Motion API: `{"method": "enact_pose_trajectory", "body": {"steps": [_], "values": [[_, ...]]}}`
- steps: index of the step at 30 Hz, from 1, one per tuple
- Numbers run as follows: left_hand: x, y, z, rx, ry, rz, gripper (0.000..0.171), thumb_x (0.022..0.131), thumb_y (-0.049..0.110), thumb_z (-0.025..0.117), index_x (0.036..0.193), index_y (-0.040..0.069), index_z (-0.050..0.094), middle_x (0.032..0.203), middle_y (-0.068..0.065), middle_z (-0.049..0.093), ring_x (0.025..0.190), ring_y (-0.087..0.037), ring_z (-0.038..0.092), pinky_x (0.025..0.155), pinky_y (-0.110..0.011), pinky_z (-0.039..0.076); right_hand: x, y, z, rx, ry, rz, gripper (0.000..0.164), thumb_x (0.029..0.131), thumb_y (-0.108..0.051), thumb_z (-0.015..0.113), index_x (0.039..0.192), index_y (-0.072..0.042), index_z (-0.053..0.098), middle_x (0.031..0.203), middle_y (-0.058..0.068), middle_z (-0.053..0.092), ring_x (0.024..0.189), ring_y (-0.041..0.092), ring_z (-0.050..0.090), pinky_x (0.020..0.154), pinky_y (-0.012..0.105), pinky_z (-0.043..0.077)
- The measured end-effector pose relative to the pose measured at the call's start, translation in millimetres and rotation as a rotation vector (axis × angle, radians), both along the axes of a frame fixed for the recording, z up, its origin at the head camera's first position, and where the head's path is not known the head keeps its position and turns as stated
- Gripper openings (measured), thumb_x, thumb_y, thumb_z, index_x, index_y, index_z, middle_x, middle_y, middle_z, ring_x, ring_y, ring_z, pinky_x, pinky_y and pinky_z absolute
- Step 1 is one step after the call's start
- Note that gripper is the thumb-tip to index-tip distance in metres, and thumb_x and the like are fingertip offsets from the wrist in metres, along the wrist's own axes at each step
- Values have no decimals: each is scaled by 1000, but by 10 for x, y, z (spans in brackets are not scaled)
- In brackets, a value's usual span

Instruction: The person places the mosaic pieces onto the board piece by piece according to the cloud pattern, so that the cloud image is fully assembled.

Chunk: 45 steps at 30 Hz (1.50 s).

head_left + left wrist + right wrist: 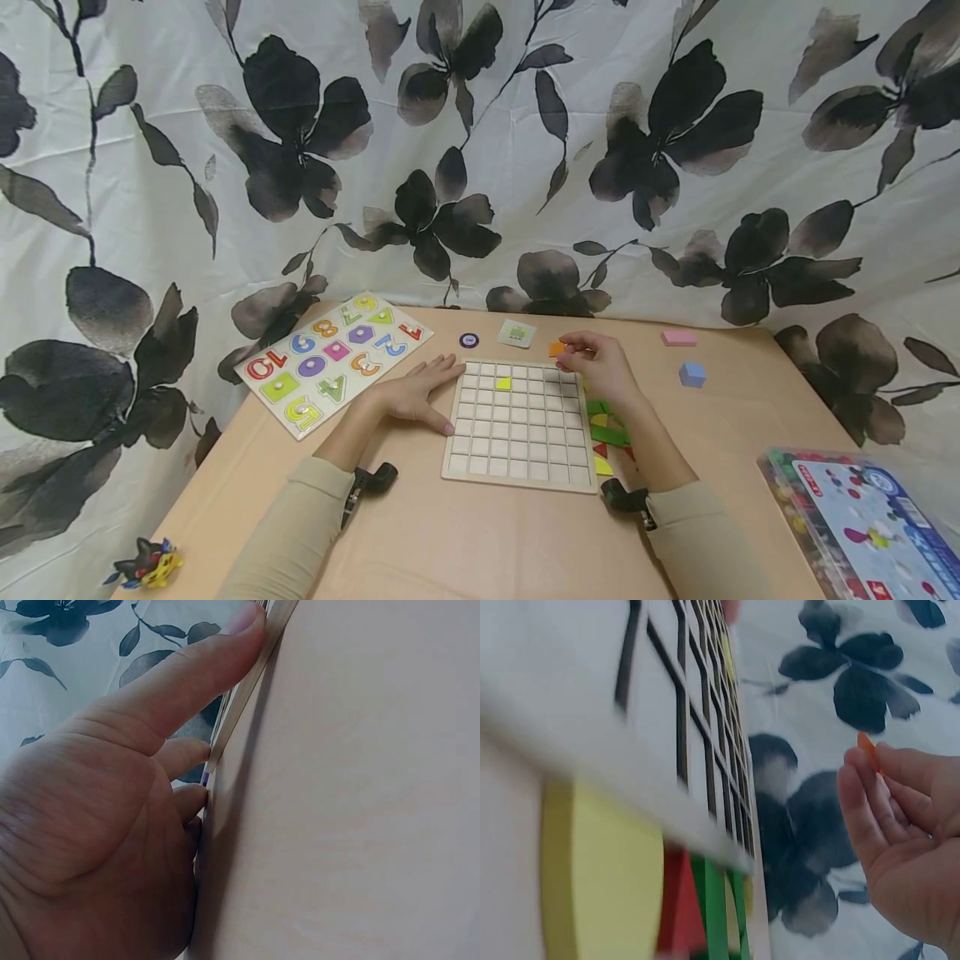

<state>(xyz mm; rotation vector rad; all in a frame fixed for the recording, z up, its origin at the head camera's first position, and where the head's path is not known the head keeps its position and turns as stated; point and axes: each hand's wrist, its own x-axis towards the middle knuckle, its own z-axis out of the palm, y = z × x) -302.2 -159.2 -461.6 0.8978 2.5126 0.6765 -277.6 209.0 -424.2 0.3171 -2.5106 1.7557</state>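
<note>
A wooden grid board (517,427) lies on the table, one yellow tile (503,383) set in its upper part. My left hand (411,392) rests at the board's left edge, fingers spread and fairly straight; in the left wrist view the thumb (187,679) touches the board's side. Over the far right corner, my right hand (600,367) pinches a small orange piece (557,348) between thumb and fingertips. In the right wrist view that piece shows only its edge, raised above the board. Green, yellow and red pieces (609,434) lie along the board's right side, partly hidden by the right arm.
A number and shape puzzle board (337,358) lies at the left. Behind the grid board are a round token (468,340) and a square card (517,333). Pink (678,338) and blue blocks (692,375) sit right. A clear plastic box (862,525) and small figurines (150,564) occupy the front corners.
</note>
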Motion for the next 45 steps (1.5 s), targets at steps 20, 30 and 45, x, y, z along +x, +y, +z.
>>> {"method": "enact_pose_trajectory", "body": {"steps": [20,30,45], "values": [[1,3,-2,-3,6,2,119,77,60,84,168,20,19,176,-13,-1,163,-35,-5,132,-55,-3,-85,-473,-460,15,-74,28,31,95,-8,75,125,1,72,96,9,68,81,16,58,66,19,52],[1,8,1,-5,1,1,120,77,60,84,168,20,18,176,-13,-2,163,-35,-5,132,-55,-3,-76,-455,-531,201,37,76,30,94,-14,78,121,0,74,94,8,70,81,20,56,66,22,48],[8,15,14,-2,-10,8,120,77,57,85,168,19,18,176,-12,-2,163,-35,-5,132,-54,-4,-45,-480,-531,330,65,73,26,96,-14,76,119,-3,75,95,5,68,83,18,56,69,24,46]]}}
